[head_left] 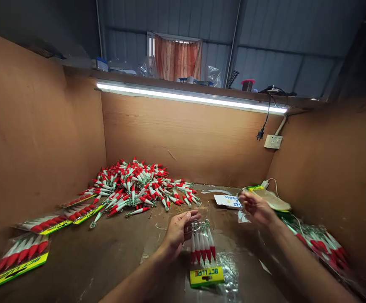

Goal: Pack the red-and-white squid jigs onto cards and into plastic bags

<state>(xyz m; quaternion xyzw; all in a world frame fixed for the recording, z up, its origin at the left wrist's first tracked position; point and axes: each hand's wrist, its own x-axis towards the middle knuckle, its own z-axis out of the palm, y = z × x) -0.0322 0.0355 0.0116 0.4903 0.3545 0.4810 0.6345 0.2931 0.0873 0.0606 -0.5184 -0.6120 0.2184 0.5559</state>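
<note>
In front of me lies a row of several red-and-white squid jigs point(202, 244), apparently in a clear bag, with hook crowns pointing away from me. A yellow-green header card point(207, 276) marked "BCT LURE" sits at their near end. My left hand point(177, 229) is at the hook end, its thumb and bent fingers closed at the bag's far edge; the plastic there is hard to see. My right hand point(256, 207) is raised to the right, fingers curled in a pinch and slightly blurred. Whatever it may hold is hidden. Behind it lies a white paper with blue writing point(227, 201).
A large heap of loose squid jigs point(135, 185) fills the back left. Carded packs point(22, 252) lie along the left wall. More jigs point(323, 244) are at the right, near stacked header packaging point(269, 198). A plug point(260, 134) hangs beside a wall socket point(273, 142).
</note>
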